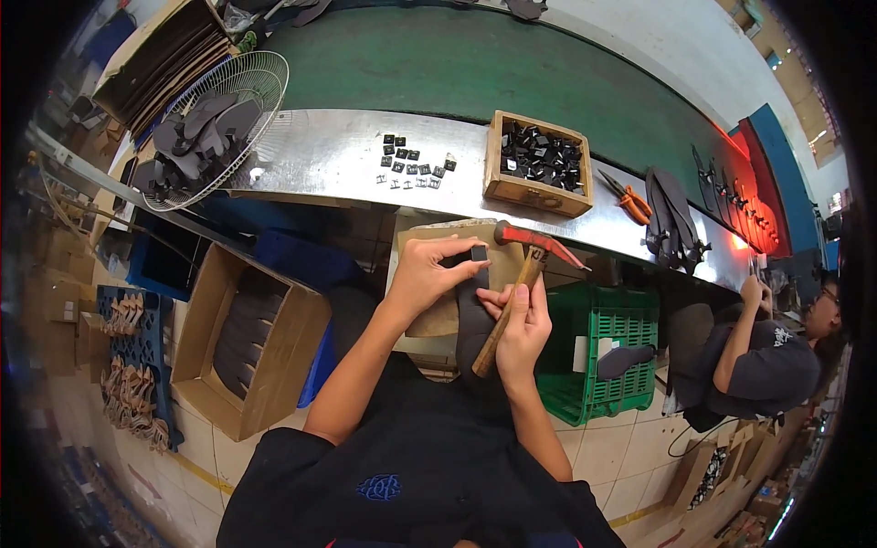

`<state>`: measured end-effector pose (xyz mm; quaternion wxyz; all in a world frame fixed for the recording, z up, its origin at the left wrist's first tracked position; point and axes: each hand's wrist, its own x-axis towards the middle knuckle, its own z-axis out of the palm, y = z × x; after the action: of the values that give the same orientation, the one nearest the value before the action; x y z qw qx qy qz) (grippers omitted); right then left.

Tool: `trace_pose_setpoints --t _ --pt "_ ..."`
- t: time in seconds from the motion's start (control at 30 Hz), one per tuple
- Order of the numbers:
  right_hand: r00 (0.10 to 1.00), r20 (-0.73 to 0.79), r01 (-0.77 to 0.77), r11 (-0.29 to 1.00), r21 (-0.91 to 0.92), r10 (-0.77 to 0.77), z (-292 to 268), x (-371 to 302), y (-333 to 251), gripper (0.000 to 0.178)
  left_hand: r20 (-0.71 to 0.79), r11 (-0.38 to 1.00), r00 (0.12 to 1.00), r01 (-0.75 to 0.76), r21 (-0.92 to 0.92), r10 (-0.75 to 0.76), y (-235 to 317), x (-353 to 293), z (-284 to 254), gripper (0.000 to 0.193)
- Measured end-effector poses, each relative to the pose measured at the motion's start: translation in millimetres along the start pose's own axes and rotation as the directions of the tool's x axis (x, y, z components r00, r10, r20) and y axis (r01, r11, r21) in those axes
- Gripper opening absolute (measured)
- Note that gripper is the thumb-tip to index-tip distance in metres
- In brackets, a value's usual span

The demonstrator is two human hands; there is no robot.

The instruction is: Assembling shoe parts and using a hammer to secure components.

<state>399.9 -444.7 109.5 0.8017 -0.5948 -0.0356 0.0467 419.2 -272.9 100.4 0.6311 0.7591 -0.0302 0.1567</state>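
My left hand (426,274) pinches a small black square piece (479,253) between thumb and fingertips. It sits at the upper end of a dark grey insole (472,320), which hangs down in front of me. A hammer (532,263) with a red head and a wooden handle rests in my right hand (523,336), its head up near the black piece. The fingers of that hand also reach toward the insole's edge; whether they grip it I cannot tell. Beneath both hands lies a tan board (429,312).
On the metal bench edge, several black pieces (413,155) lie in rows beside a wooden box (537,196) of more. Orange-handled pliers (630,201) and dark insoles (671,219) lie rightward. A wire basket (274,91), carton (206,393) and green crate (562,402) surround me. A co-worker (776,365) sits right.
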Motion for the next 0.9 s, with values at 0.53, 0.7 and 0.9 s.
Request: trace_pose_setpoints --t 0.53,0.7,0.9 --pt "0.935 0.126 0.353 0.855 -0.380 -0.331 -15.6 -41.3 -120.9 0.048 0.208 0.821 0.976 -0.064 0.567 -0.067 18.5 -10.8 -11.1 0.126" --pt "0.745 0.395 0.655 0.479 -0.584 -0.537 -13.4 -34.8 -113.8 0.043 0.229 0.793 0.968 -0.060 0.606 -0.102 15.5 -7.0 -12.9 0.125" --pt "0.795 0.480 0.606 0.444 -0.660 -0.371 -11.2 -20.9 -107.6 0.040 0.227 0.817 0.963 -0.014 0.576 -0.144 16.1 -10.3 -18.3 0.122"
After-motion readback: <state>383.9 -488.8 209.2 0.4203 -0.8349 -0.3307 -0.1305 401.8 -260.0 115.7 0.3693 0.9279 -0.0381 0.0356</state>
